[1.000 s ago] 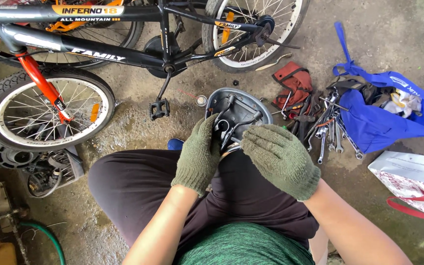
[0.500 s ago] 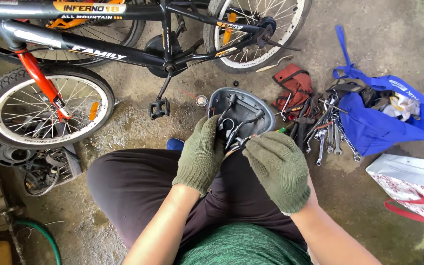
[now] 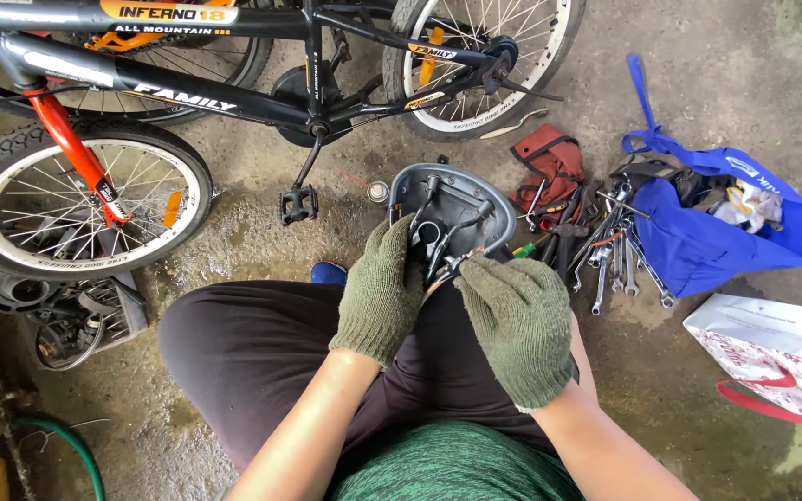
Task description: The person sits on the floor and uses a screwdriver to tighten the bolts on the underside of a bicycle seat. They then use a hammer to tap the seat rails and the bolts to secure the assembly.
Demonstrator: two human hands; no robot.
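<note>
Two gloved hands at my lap | left hand [image 3: 384,289] grips the upturned saddle [image 3: 452,215] by its rail clamp | right hand [image 3: 517,320] closed on a small tool at the clamp | wrenches [image 3: 610,250] and blue bag [image 3: 707,243] lie on the floor, right of the saddle.

A blue fabric tote bag [image 3: 712,246] lay open on the concrete at the right, tools spilling beside it. Below it sat a white paper shopping bag [image 3: 772,357] with red handles and print. The bicycle frame [image 3: 141,83] carried orange-and-white lettered decals [image 3: 167,13].
</note>
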